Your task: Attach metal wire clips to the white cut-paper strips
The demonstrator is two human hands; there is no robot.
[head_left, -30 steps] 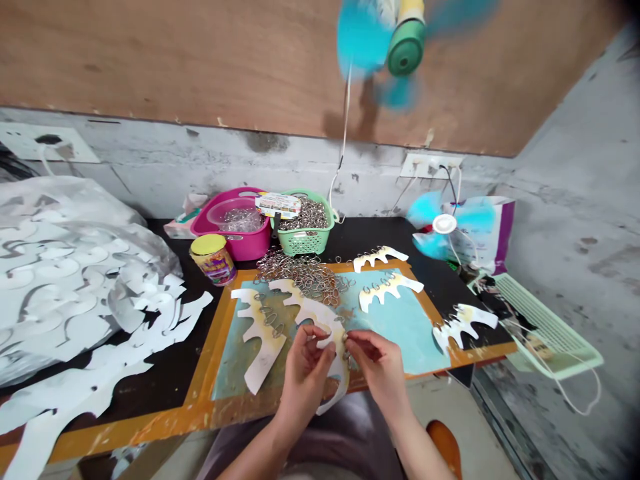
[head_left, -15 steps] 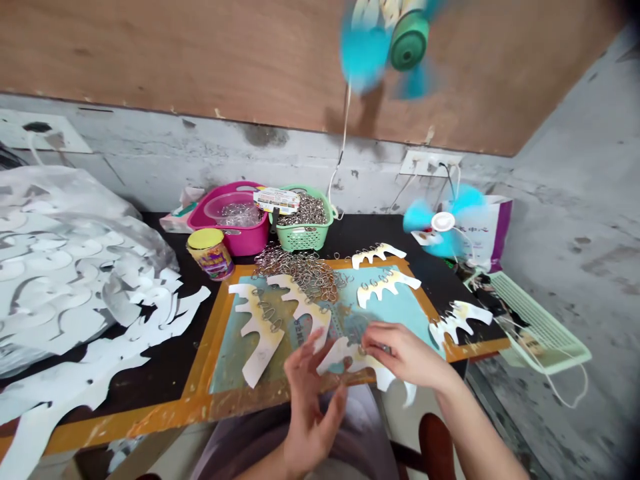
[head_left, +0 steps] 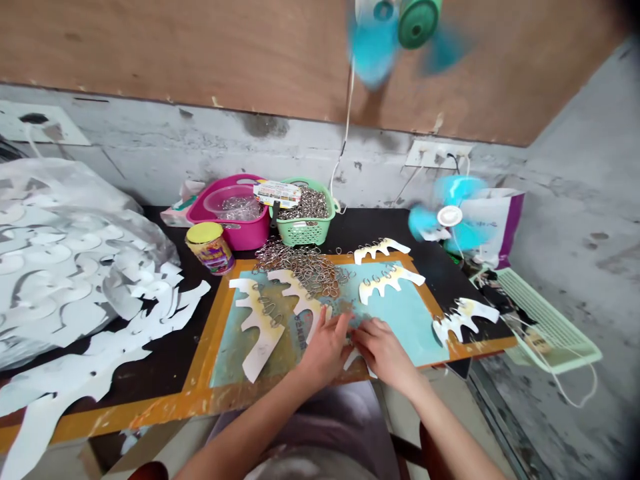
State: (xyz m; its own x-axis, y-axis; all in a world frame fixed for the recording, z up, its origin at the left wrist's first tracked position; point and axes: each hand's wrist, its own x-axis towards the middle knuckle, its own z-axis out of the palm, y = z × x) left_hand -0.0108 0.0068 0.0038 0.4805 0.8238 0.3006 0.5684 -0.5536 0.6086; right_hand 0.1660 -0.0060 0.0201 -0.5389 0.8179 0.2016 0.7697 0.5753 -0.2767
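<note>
My left hand [head_left: 325,345] lies with its fingers stretched out flat on the teal work board [head_left: 415,323], near the board's front edge. Right beside it, my right hand [head_left: 384,350] has bent fingers on a white card cut-out [head_left: 352,360], which is mostly hidden under both hands. A heap of metal rings [head_left: 303,265] sits just beyond my fingers. Other white toothed card cut-outs lie on the board, some with rings hooked on: two at the left [head_left: 257,323] and others at the right [head_left: 391,280].
A pink basket [head_left: 237,235], a green basket of rings [head_left: 306,230] and a yellow-lidded jar [head_left: 211,248] stand at the back. A clear bag of white cut-outs [head_left: 60,260] fills the left. Small blue fans spin at the right [head_left: 450,217] and overhead [head_left: 400,23]. A pale green tray [head_left: 547,323] sits at the right.
Both hands moved from above my lap onto the board. The right hand carried the card cut-out right, then laid it down; the left hand let go, then came flat beside it.
</note>
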